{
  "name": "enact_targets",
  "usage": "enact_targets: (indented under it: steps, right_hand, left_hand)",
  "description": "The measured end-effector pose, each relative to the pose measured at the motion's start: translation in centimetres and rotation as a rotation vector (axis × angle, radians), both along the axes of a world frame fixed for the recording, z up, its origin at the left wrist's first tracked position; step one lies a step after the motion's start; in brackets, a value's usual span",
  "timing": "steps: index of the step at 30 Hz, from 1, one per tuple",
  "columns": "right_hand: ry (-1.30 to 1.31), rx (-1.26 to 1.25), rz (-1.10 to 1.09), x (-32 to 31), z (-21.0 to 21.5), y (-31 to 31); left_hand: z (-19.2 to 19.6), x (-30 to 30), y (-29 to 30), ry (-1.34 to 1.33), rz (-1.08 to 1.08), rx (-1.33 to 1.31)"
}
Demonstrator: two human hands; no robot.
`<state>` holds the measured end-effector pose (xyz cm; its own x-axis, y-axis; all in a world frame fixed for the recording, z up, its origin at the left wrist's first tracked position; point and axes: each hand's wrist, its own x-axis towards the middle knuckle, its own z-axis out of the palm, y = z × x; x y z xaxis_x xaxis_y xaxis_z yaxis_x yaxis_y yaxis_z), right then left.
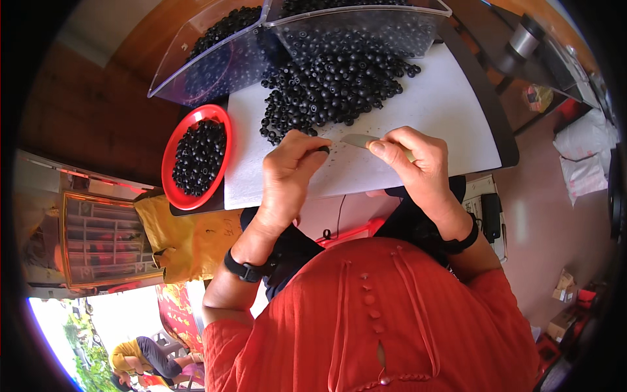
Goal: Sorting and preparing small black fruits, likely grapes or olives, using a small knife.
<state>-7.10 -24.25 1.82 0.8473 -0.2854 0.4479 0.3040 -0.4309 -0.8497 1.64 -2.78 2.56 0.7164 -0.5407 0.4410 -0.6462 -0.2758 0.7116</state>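
My left hand (285, 171) pinches a small black round piece (322, 149) between thumb and fingertips, over the near part of the white board (450, 117). Just to its right, my right hand (419, 159) grips a small knife (358, 140) by its handle, with the thumb near the blade. The blade points left toward the black piece, a small gap apart from it. Beyond both hands spreads a heap of black round pieces (333, 91), some showing hollow ends. Dark crumbs lie on the board below the heap.
Left of the board stands a red bowl (168, 173) holding more black pieces. Two clear plastic bins (173, 73) with such pieces stand at the far side. A yellow sack (186, 235) is at the left, and another person (140, 356) sits at the lower left. White bags (581, 150) lie at right.
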Motion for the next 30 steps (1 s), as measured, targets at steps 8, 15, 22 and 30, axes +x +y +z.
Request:
enact_targets:
  steps: [8,15,22,30]
  right_hand:
    - [0.104,0.007,0.094,1.5,-0.8,3.0]
    - [0.136,-0.035,0.087,1.7,-1.1,3.8]
    - [0.137,-0.074,0.069,1.7,-1.2,4.0]
    - [0.072,-0.124,0.071,1.9,-1.4,3.9]
  left_hand:
    - [-0.9,-1.6,2.8,0.877,-0.081,-0.581]
    - [-2.0,-1.7,2.9,0.890,-0.095,-0.716]
    - [-2.0,-1.8,2.7,0.819,-0.111,-0.650]
    - [-2.0,-1.7,2.7,0.796,-0.154,-0.660]
